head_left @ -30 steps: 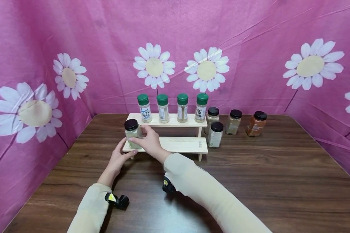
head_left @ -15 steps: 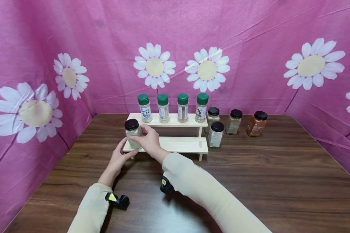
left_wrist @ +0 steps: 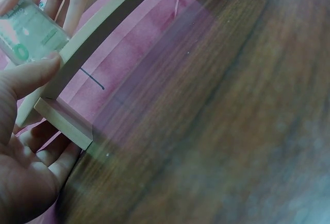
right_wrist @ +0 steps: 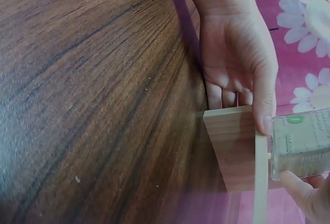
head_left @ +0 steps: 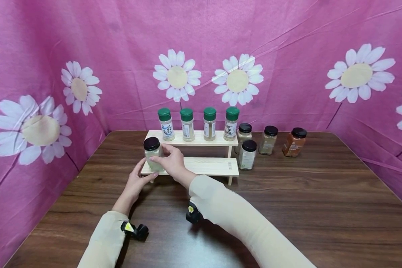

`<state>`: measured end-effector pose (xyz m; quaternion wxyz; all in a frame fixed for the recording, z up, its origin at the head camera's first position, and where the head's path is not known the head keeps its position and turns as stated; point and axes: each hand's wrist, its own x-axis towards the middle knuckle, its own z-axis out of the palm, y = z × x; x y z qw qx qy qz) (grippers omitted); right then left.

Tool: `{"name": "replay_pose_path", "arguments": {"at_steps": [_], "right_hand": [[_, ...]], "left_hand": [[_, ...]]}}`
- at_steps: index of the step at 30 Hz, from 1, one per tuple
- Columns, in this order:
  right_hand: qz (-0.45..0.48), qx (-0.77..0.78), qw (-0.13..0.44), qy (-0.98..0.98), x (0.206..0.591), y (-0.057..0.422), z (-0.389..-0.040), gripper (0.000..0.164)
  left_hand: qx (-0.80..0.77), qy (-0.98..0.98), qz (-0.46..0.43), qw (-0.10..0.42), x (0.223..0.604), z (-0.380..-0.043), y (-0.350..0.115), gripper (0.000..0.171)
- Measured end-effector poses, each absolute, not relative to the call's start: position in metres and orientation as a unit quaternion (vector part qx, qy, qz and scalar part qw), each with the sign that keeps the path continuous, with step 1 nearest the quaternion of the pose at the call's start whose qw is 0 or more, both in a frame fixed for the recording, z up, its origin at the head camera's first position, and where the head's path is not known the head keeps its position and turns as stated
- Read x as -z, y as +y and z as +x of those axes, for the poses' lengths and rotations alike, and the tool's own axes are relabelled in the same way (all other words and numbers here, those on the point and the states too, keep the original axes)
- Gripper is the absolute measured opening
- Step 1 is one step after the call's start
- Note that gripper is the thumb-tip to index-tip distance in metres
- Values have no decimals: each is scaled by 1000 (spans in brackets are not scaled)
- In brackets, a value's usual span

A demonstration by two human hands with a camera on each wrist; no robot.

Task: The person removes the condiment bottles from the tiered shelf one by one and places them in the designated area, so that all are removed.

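Note:
A glass spice jar with a black lid and pale contents stands upright at the left end of the lower tier of a two-tier wooden rack. My right hand holds this jar between thumb and fingers. At the rack's left end, my left hand grips the lower tier. The right wrist view has the left thumb on the board's edge beside the jar's base, fingers partly hidden behind the leg. In the left wrist view, the jar shows its green-marked label.
Several green-capped shakers, one a left-end shaker, line the upper tier. Right of the rack stand black-lidded jars: a pale jar, one behind it, a brown jar and a red-orange jar. A pink flowered curtain hangs behind the table.
The right forearm shifts very slightly. Both hands, the jar and the rack otherwise keep their places.

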<state>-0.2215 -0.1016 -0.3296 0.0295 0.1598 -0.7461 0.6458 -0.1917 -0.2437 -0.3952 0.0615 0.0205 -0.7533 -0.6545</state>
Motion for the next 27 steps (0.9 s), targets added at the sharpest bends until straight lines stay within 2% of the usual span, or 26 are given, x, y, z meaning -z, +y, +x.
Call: {"name": "replay_pose_path", "arguments": {"at_steps": [15, 27], "right_hand": [[176, -638, 0, -750, 318, -82, -217, 49], [211, -644, -22, -735, 304, -53, -206, 47]], "left_hand": [[651, -757, 29, 53, 396, -191, -245, 73], [662, -746, 27, 60, 398, -192, -245, 74]]}}
